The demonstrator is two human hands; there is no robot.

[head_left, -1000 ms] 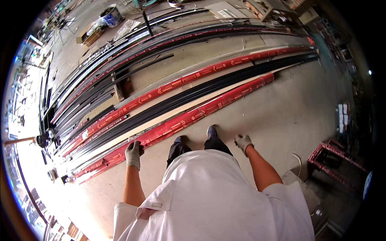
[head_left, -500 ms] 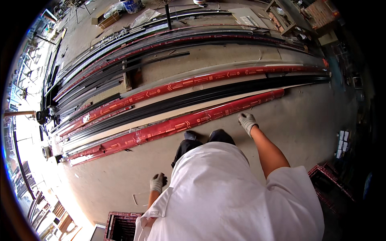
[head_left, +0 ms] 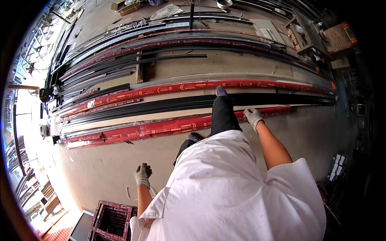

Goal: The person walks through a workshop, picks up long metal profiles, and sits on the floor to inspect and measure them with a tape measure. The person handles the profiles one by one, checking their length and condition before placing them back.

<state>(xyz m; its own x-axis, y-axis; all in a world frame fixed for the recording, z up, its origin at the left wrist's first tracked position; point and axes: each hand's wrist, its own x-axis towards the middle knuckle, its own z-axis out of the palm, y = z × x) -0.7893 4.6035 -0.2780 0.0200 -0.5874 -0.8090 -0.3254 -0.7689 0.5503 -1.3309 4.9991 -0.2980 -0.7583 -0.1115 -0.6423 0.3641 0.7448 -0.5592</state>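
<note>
My left hand, in a pale knitted glove with a darker palm side, hangs low over the floor with its fingers loosely curled; I see nothing in it. On the other side my right hand, gloved alike, is also curled and empty. In the view it overlaps the right part of the nearest red-wrapped bundle of long profiles; whether it touches that is not clear. One leg reaches forward over this bundle and the black profiles, its shoe by a farther red-wrapped bundle.
More long profiles lie in rows beyond, across a wooden support. A dark red frame-like rack stands behind my left hand. Farther off are a cardboard box, a bucket and a wooden stand.
One leg has swung forward over the nearest red bundle. My right hand has come forward to overlap that bundle in view; my left hand has swung outward to the left. Both remain empty.
</note>
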